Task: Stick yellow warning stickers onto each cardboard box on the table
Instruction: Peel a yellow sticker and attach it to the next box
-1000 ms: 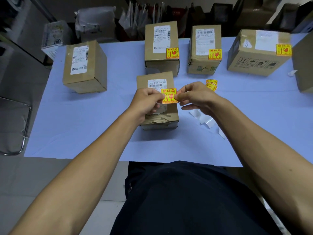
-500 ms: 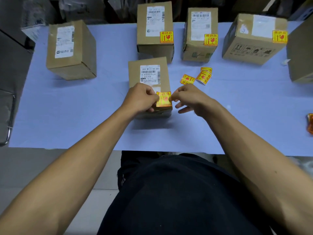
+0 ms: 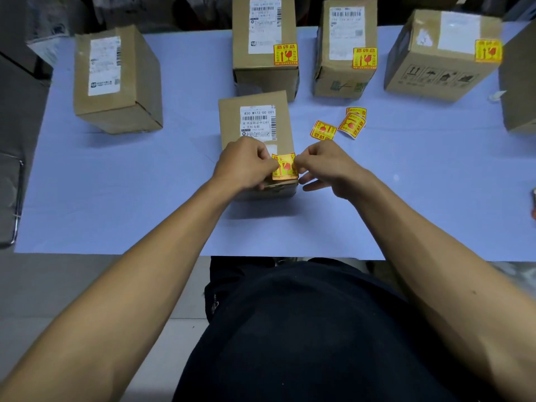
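Note:
A small cardboard box (image 3: 255, 129) with a white shipping label stands in the middle of the table. A yellow warning sticker (image 3: 284, 167) lies against the near right part of its top. My left hand (image 3: 245, 165) pinches the sticker's left edge, and my right hand (image 3: 324, 166) pinches its right edge. Three boxes at the back carry stickers: one in the middle (image 3: 264, 39), one right of it (image 3: 346, 44) and a wide one (image 3: 441, 53). The box at the left (image 3: 116, 79) shows only a white label.
Loose yellow stickers (image 3: 339, 127) lie on the light blue table (image 3: 130, 184) right of the middle box. Another box (image 3: 520, 82) is cut off by the right edge. A metal chair frame (image 3: 16, 204) stands left of the table. Bags and parcels fill the dark background.
Both hands have lowered the sticker from above the box onto the near right part of its top. The camera has tilted down and come closer.

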Demonstrator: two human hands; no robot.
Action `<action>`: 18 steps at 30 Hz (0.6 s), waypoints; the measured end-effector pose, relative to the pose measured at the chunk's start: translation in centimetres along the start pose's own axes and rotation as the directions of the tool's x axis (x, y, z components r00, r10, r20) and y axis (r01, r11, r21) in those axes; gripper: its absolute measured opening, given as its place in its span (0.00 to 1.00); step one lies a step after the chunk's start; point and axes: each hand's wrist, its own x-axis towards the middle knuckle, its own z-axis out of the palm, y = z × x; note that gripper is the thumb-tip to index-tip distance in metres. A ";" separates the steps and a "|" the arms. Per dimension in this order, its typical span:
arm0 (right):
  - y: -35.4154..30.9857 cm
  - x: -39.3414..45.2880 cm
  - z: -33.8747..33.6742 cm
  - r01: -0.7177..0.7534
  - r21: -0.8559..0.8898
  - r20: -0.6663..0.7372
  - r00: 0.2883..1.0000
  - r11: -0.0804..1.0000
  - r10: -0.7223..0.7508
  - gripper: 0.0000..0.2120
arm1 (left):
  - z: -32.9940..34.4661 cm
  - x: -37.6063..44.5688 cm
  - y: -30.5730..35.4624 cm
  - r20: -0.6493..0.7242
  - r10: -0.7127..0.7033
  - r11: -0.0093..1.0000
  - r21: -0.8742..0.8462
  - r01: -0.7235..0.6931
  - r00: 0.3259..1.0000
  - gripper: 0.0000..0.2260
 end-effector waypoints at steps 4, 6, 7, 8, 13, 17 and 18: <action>0.1 0.2 0.2 0.017 -0.013 -0.016 1.000 1.000 -0.017 0.07 | 0.0 0.0 0.0 -0.003 0.008 0.999 0.042 -0.008 1.000 0.06; 0.3 0.3 0.1 0.016 -0.013 -0.015 1.000 1.000 -0.016 0.07 | 0.0 0.1 0.2 0.002 0.008 0.996 0.090 -0.008 1.000 0.06; 0.4 0.3 0.1 0.013 -0.015 -0.010 1.000 1.000 -0.013 0.08 | 0.0 0.2 0.4 0.002 0.004 0.992 0.125 -0.004 1.000 0.07; 0.5 0.4 0.0 0.009 -0.022 -0.003 1.000 1.000 -0.009 0.08 | -0.2 0.4 0.5 -0.014 0.000 0.983 0.182 0.003 1.000 0.08; 0.5 1.2 -0.1 0.018 -0.052 -0.031 0.999 0.998 -0.020 0.12 | -0.8 0.4 -1.6 -0.250 0.215 0.904 0.417 -0.096 0.944 0.16; 0.7 1.2 3.1 0.163 0.087 -0.090 0.984 0.983 -0.155 0.26 | 0.9 0.3 -4.5 -0.262 0.268 0.921 0.350 -0.168 0.927 0.30; 1.0 1.0 3.8 0.216 0.102 -0.110 0.973 0.971 -0.205 0.26 | 1.5 0.4 -4.9 -0.237 0.219 0.941 0.309 -0.140 0.946 0.31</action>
